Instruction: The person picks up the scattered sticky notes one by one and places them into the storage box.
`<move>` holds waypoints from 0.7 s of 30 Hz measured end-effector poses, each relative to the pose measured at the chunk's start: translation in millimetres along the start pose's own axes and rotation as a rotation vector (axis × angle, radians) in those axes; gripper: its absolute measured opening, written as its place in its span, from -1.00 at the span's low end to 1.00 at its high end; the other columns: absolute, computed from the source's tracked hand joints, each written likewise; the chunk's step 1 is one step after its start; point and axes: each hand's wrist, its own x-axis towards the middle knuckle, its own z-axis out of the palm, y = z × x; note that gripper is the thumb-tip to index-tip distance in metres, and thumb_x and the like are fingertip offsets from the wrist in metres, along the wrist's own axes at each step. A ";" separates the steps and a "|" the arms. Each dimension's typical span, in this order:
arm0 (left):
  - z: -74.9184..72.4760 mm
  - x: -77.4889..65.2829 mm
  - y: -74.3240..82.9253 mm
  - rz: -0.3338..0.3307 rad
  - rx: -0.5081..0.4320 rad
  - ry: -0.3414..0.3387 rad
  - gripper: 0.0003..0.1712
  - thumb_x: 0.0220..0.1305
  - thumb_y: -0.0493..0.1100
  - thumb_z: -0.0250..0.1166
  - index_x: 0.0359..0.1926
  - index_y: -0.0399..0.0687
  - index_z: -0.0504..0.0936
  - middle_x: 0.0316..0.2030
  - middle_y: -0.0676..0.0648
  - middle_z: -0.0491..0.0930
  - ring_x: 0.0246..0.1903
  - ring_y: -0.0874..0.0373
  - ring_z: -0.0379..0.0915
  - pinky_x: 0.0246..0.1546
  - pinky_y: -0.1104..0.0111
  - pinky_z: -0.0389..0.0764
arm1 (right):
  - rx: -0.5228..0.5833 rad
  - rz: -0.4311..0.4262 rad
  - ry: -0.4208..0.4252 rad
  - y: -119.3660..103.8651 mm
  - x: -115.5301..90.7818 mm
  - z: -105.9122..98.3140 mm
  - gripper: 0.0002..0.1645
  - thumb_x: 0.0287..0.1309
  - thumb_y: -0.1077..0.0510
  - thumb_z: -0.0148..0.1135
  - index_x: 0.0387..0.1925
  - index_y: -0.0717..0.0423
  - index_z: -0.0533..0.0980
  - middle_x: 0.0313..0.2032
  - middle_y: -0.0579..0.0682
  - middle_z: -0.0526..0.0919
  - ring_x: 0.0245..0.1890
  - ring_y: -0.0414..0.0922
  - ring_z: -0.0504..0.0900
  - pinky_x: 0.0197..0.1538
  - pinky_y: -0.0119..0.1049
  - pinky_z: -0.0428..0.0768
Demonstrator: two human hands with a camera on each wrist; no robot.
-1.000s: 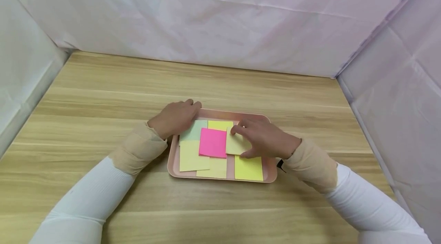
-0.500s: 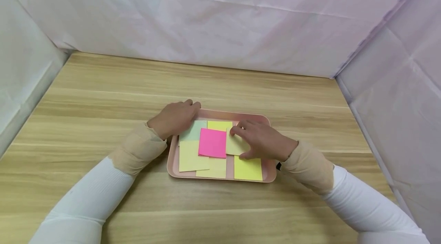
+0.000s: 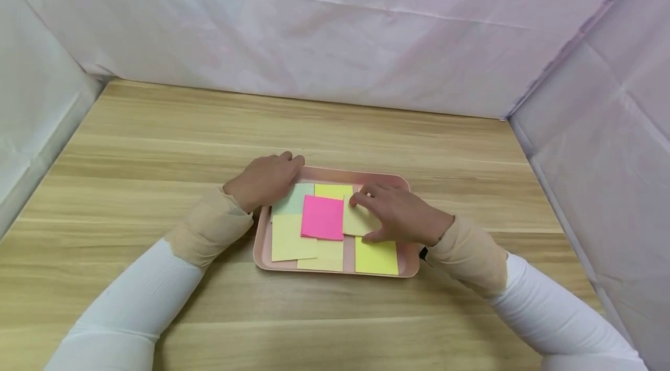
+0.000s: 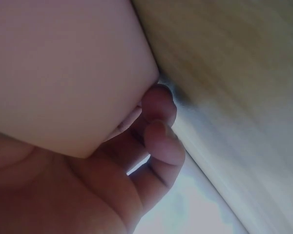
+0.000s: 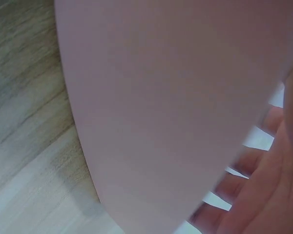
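A shallow pink tray [image 3: 356, 175] holds several square sticky notes in the head view. My left hand [image 3: 264, 181] grips the tray's far left corner; in the left wrist view its fingers [image 4: 163, 146] curl along the tray's outer wall [image 4: 63, 63]. Over the tray's right half, my right hand [image 3: 402, 212] pinches a pale yellow sticky note pad [image 3: 359, 224], thumb at its near edge and bent index finger on top. A bright pink sticky note pad [image 3: 322, 217] lies just left of it. In the right wrist view the tray wall [image 5: 161, 107] hides most of the fingers.
Around the pads lie a pale green note [image 3: 294, 199], bright yellow ones [image 3: 377, 256] and a cream note [image 3: 294, 237], some overlapping. The tray stands on a wood-grain table [image 3: 293, 313]. Pale cloth walls [image 3: 314, 34] enclose the back and both sides.
Almost nothing differs. The right hand and forearm have shifted very slightly left; the left hand, tray and notes look the same.
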 end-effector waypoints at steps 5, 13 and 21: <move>1.1 0.7 -0.1 -0.004 0.002 0.003 -0.87 0.36 -0.23 -0.05 -0.18 -0.17 0.40 -0.40 -0.14 0.43 -0.49 0.00 0.40 -0.48 0.12 0.53 | 0.005 -0.008 -0.009 0.2 -0.7 -1.3 -0.31 -0.18 -0.16 0.45 -0.02 0.05 0.45 -0.17 -0.04 0.48 -0.14 -0.11 0.42 -0.04 -0.20 0.52; 2.4 1.4 -1.0 0.000 0.007 0.018 -0.89 0.35 -0.23 -0.04 -0.21 -0.17 0.40 -0.43 -0.14 0.42 -0.52 0.00 0.39 -0.51 0.12 0.53 | 0.004 0.003 -0.013 0.1 0.3 -1.3 -0.32 -0.18 -0.16 0.45 -0.02 0.04 0.46 -0.16 -0.04 0.49 -0.14 -0.13 0.42 -0.05 -0.21 0.51; 0.4 0.7 -0.3 0.005 0.014 0.019 -0.88 0.36 -0.24 -0.06 -0.21 -0.18 0.39 -0.43 -0.15 0.41 -0.53 -0.01 0.38 -0.52 0.12 0.54 | 0.021 0.012 0.008 1.5 0.8 1.7 -0.38 -0.13 -0.17 0.41 -0.04 0.02 0.47 -0.14 -0.06 0.48 -0.11 -0.15 0.40 -0.03 -0.22 0.50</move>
